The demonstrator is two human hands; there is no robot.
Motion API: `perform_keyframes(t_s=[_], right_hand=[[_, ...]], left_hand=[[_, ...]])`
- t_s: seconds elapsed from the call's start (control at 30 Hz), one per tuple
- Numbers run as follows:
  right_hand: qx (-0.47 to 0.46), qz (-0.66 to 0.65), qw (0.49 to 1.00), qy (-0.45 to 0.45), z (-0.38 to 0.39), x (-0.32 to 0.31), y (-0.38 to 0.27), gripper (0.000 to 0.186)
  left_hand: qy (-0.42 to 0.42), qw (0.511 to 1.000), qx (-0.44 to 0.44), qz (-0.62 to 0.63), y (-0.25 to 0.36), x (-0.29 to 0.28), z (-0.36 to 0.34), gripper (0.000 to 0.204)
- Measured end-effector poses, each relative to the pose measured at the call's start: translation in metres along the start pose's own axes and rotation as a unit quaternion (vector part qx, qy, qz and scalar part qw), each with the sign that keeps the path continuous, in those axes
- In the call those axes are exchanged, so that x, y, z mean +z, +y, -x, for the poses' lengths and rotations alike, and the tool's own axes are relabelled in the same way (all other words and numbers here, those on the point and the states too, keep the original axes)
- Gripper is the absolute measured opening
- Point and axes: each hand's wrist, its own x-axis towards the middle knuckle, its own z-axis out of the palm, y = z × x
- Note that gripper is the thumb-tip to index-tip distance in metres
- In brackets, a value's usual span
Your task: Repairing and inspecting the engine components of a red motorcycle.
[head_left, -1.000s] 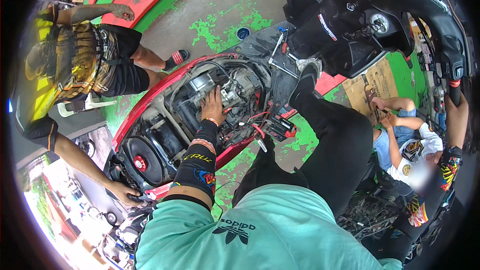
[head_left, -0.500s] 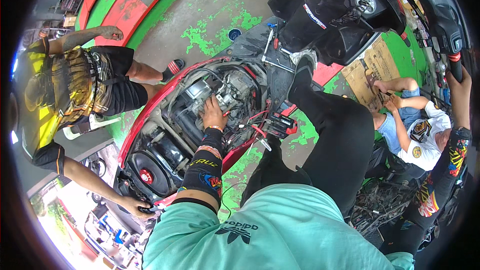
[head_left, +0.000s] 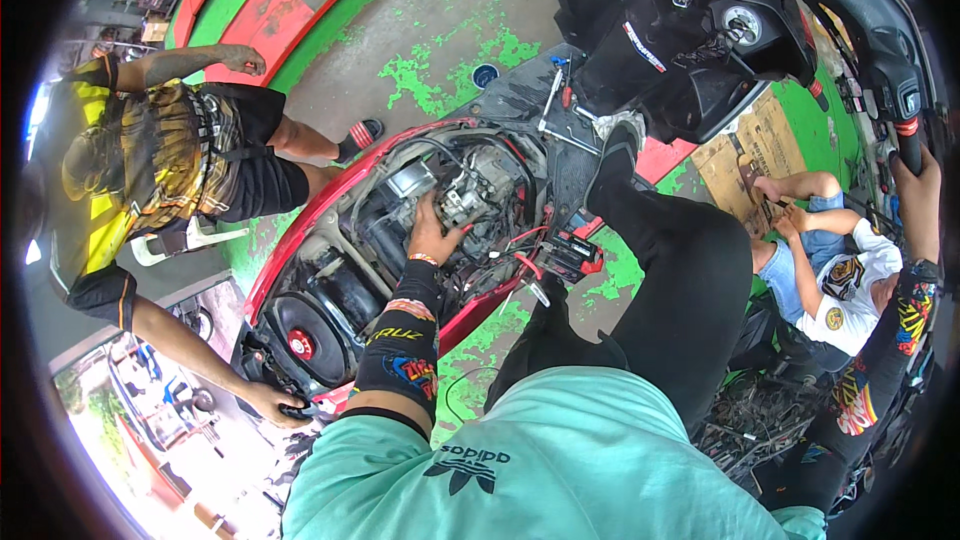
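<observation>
My left hand (head_left: 432,230) reaches into the opened engine bay of a red scooter (head_left: 300,230). Its thumb is spread from the fingers, and the fingertips rest against a silver metal engine part (head_left: 462,198); the tips are partly hidden. At the far right, my right hand (head_left: 918,195) is wrapped round the black handlebar grip (head_left: 908,152). Beside the engine bay, near my leg, lies a red-and-black battery-like unit (head_left: 572,256) with red leads and a clamp. A black round tank top with a red cap (head_left: 300,344) sits toward the scooter's rear.
A person (head_left: 150,160) stands at left, one hand (head_left: 275,405) on the scooter's tail. Another person (head_left: 830,260) sits at right by a cardboard sheet (head_left: 745,155). Metal wrenches (head_left: 555,105) lie on the footboard. The black front panel (head_left: 650,40) rises ahead.
The view has shifted slightly. My left hand has turned, its thumb now spread out to the right, still at the engine part. My right hand stays on the handlebar grip.
</observation>
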Motion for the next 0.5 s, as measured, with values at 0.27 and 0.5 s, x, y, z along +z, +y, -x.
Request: perform_keyframes(t_s=[0.27, 0.5], right_hand=[[0.036, -0.006, 0.999, -0.016, 0.011, 0.0, -0.047, 0.028], [0.002, -0.004, 1.0, 0.01, 0.014, -0.002, -0.053, 0.03]], left_hand=[[0.004, 0.997, -0.045, -0.062, -0.013, -0.003, -0.006, 0.027], [-0.098, 0.988, -0.048, -0.109, -0.009, -0.017, -0.037, 0.028]])
